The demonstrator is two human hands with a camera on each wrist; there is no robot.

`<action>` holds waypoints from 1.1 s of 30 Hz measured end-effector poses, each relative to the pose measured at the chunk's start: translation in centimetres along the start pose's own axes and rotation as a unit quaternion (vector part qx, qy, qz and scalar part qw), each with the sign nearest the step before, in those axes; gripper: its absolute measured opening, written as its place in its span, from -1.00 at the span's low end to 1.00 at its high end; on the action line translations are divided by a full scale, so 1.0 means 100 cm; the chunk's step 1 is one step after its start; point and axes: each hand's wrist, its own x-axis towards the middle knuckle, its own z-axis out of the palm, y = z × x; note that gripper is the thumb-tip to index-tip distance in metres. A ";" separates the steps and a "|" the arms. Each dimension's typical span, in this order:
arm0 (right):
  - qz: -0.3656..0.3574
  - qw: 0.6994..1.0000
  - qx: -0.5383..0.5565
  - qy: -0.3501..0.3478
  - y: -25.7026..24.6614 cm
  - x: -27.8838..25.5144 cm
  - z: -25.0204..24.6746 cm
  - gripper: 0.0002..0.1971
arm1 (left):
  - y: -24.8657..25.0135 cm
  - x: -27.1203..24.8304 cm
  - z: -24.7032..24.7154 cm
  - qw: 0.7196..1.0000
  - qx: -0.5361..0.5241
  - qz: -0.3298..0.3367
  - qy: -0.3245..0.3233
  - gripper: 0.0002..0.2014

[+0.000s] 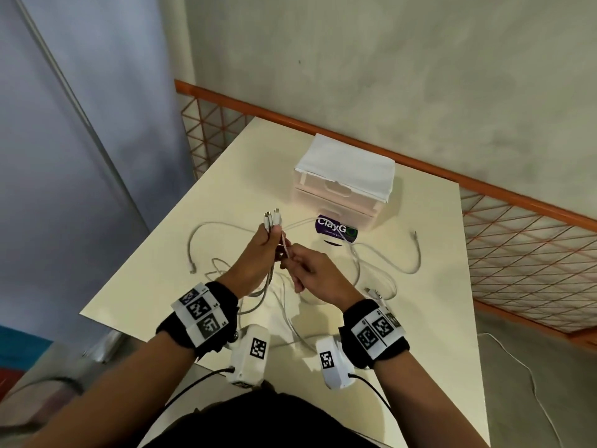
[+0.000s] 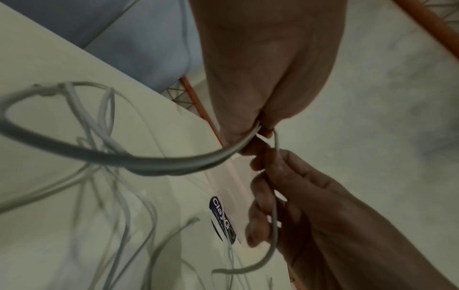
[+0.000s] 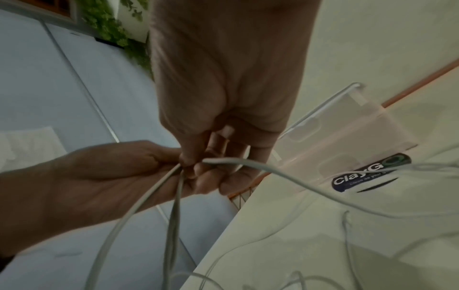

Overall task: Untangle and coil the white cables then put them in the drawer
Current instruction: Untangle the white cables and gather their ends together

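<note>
Above table (image 1: 161,279), left hand (image 1: 258,253) grips bunched plug ends of white cables (image 1: 381,253); right hand (image 1: 313,270) pinches one strand just below. Rest sprawls tangled on tabletop before closed drawer (image 1: 336,189). Cables light, limp, likely snag-prone; hold near plugs.

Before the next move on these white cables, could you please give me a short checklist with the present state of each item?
1. Left hand grips the bunched connector ends: ok.
2. Right hand pinches one thin white cable: ok.
3. Cables untangled: not ok, loose white cables cross on the cream table.
4. Any coil made: not ok.
5. White plastic drawer unit open: not ok, both drawers look closed.
</note>
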 end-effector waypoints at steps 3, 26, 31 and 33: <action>0.009 1.000 -0.012 -0.010 -0.001 0.001 0.003 -0.87 | -0.003 0.000 -0.001 1.000 -0.011 -0.019 -0.006 -0.70; 0.021 0.990 -0.132 -0.052 -0.023 -0.022 -0.066 -0.68 | 0.008 -0.010 -0.003 0.942 0.256 0.098 -0.194 -0.87; 0.073 0.995 -0.067 -0.013 -0.010 -0.033 -0.097 -0.71 | 0.031 -0.017 -0.017 0.961 0.220 0.128 -0.106 -0.71; 0.120 0.989 -0.087 0.000 0.013 -0.044 -0.112 -0.71 | 0.038 -0.017 -0.031 0.971 0.191 0.128 -0.066 -0.69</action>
